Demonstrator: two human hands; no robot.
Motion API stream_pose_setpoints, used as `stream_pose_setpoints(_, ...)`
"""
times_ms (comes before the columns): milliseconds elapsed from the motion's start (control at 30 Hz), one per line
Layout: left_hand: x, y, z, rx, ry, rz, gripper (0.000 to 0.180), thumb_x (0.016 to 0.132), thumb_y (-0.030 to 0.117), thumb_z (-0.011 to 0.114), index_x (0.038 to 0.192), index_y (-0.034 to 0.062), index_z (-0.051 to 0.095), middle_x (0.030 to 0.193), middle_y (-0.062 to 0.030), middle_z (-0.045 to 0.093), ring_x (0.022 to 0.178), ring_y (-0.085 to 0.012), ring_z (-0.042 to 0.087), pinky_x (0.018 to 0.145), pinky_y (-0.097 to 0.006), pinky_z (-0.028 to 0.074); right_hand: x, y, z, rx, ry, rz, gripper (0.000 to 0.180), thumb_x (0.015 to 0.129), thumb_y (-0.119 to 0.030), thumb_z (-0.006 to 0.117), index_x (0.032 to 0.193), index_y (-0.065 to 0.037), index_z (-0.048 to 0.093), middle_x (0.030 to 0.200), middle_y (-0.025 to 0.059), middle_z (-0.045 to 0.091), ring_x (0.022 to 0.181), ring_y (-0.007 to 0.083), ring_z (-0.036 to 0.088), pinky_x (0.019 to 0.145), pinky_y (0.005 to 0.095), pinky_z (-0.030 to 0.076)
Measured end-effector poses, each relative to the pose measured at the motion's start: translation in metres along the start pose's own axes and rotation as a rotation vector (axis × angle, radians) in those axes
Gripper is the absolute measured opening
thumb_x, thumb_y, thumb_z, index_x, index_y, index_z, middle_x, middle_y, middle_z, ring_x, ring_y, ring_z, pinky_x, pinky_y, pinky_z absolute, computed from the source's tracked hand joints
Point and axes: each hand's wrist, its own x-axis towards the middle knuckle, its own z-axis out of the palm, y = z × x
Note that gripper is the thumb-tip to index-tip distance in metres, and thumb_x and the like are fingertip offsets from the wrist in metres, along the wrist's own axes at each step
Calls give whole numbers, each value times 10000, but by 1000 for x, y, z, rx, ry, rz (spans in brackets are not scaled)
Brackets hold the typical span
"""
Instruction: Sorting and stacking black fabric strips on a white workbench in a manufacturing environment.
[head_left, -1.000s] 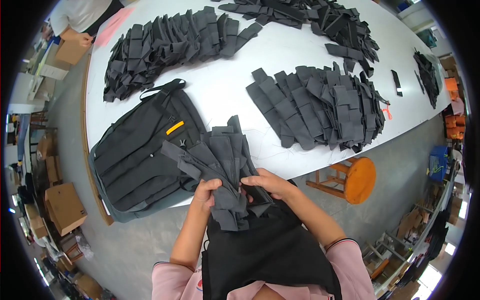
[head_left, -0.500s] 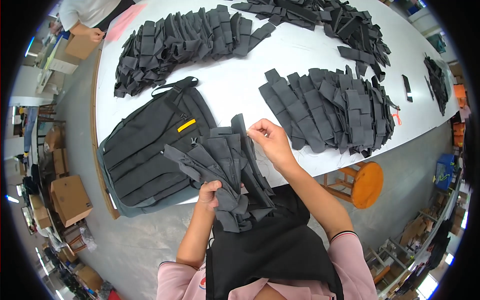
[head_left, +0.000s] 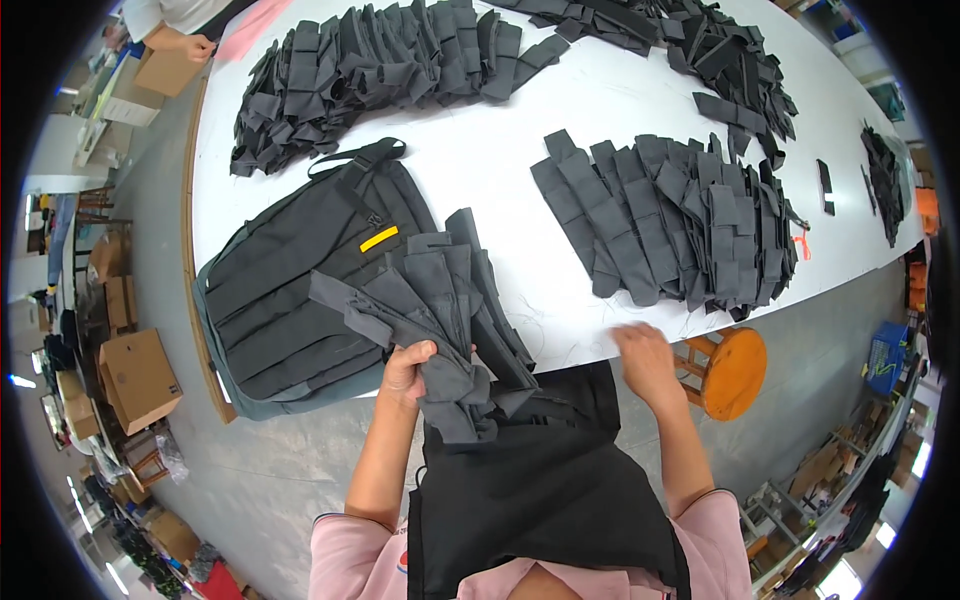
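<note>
1. Nearest, a black fabric apron (head_left: 540,500) covers the wearer's front
2. The left hand (head_left: 408,368) clamps a fanned bundle of dark grey fabric strips (head_left: 440,330) across the near edge of a flat white table (head_left: 480,140); a loosened grip could let outer strips slip floorward
3. The right hand (head_left: 645,360), apart from the left, is blurred beside that edge; whether its fingers are closed, I cannot tell
4. Leftward lies a large black fabric backpack (head_left: 310,290) with a yellow tab, overlapped by the bundle in view; dragging strips across could snag them
5. Beyond the right hand sits an overlapping dark grey strip pile (head_left: 680,220); a careless knock could disorder it
</note>
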Motion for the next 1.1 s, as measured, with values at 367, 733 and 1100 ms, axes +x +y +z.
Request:
stream_pose_setpoints(367,-15,20,17,194,77,138,588,627,53,668,1166,-65,464,1087,-189,574,939,-344,604,861,-538,484,197,-38,56,144,420,-342,664,817,-377,597,1332,-30,358,1422,186,260,1322,334,232,1089,420,210)
stream_pose_setpoints(733,-9,34,8,144,163,159,530,633,34,677,1122,-81,508,1031,-203,606,909,-339,621,852,-503,498,56,-61,33,786,-49,-243,307,800,-264,649,1011,-57,567,856,71,597,630,246,599,570,356,455)
stream_pose_setpoints(1100,-2,38,26,250,191,187,506,633,49,683,1095,-88,527,981,-192,624,878,-319,631,834,-467,514,81,-87,-14,680,65,-319,168,847,-174,574,795,-36,494,727,120,564,631,313,555,557,370,430)
